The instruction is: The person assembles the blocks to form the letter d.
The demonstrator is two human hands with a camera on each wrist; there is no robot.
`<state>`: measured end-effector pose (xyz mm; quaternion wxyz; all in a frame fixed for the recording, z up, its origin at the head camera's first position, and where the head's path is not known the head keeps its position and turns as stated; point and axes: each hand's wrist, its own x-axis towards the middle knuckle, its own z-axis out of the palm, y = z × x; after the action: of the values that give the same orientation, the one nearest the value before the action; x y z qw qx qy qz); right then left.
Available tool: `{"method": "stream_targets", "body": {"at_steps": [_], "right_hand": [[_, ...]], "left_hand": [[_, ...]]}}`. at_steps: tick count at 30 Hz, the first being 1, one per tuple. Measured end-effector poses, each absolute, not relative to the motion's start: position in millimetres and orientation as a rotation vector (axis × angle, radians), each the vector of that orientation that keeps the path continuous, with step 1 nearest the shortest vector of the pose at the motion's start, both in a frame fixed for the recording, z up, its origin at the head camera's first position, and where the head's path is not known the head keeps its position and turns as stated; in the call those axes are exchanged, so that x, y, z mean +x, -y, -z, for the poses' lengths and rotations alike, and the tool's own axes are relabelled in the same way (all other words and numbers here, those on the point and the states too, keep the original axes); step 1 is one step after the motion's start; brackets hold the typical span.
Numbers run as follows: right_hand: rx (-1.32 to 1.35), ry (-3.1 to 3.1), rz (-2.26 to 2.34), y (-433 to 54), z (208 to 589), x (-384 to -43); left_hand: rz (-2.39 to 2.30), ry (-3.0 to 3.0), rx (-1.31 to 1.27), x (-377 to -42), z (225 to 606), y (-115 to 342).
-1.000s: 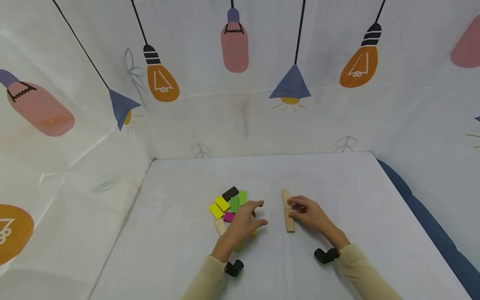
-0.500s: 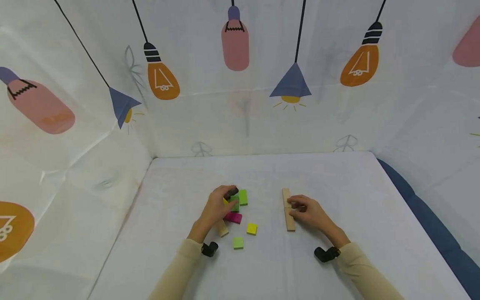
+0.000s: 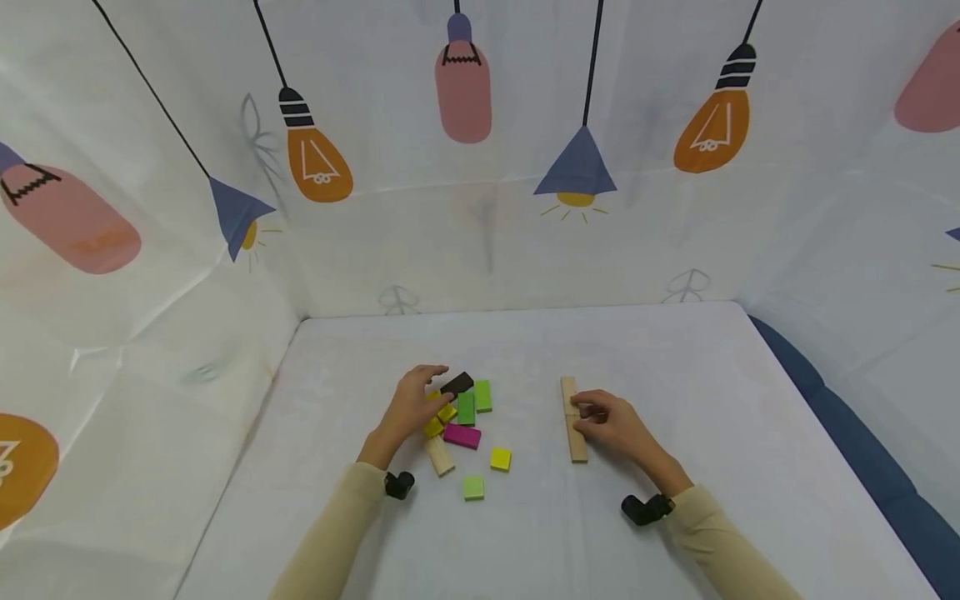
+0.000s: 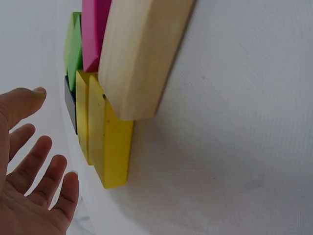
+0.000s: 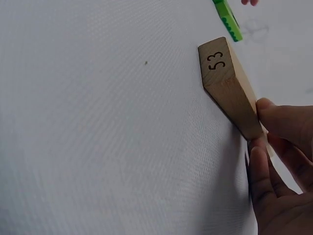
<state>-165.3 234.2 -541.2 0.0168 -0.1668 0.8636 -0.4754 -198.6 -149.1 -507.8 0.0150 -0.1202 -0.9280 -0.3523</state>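
Observation:
My left hand (image 3: 407, 407) hovers over the left edge of the block cluster, thumb and fingers spread apart. Nothing lies between them. In the left wrist view its fingers are loosely bent beside the yellow blocks (image 4: 116, 152). A plain wooden block (image 4: 146, 54) and a magenta block (image 4: 93, 36) lie close by. My right hand (image 3: 618, 427) is at two plain wooden blocks laid end to end, a near block (image 3: 578, 448) and a far block (image 3: 567, 387). In the right wrist view, thumb and fingertips hold the near block, marked "53" on its end.
Within the cluster are a dark brown block (image 3: 458, 383), green blocks (image 3: 466, 408) and a magenta block (image 3: 462, 436). A small yellow block (image 3: 501, 459) and a light green block (image 3: 473, 488) lie apart, nearer me. A lamp-patterned sheet (image 3: 510, 233) surrounds the white table (image 3: 675, 350).
My left hand has gone from the cluster's right side to its left, past the dark block. More of the cluster now shows. My right hand stays at the wooden blocks.

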Motion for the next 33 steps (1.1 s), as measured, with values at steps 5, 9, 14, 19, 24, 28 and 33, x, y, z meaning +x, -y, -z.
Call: {"method": "stream_targets", "body": {"at_steps": [5,9,14,19,24,28,33], "right_hand": [[-0.53,-2.674,1.493,-232.6,539.0,-164.1],[-0.529,-2.669,1.49,-232.8,539.9,-164.2],[-0.519,-2.675,1.479,-234.3,540.8,-164.8],[-0.528,-2.68,1.486,-234.4,540.6,-164.1],[-0.531,-2.684,1.488,-234.0,541.1,-164.5],[-0.532,-2.689,1.483,-234.1,541.0,-164.5],[-0.513,-2.68,1.478,-234.8,540.7,-163.6]], "left_hand": [[1.093,2.956,-0.382,-203.0,514.1,149.9],[1.097,2.958,-0.407,-205.4,519.1,148.2],[1.117,2.953,-0.471,-209.1,521.5,147.3],[1.132,2.989,-0.542,-217.9,523.3,147.5],[1.142,3.1,-0.532,-229.0,522.6,148.5],[1.184,3.135,-0.519,-234.2,521.8,149.6],[1.215,3.155,-0.517,-237.2,523.2,150.0]]}}
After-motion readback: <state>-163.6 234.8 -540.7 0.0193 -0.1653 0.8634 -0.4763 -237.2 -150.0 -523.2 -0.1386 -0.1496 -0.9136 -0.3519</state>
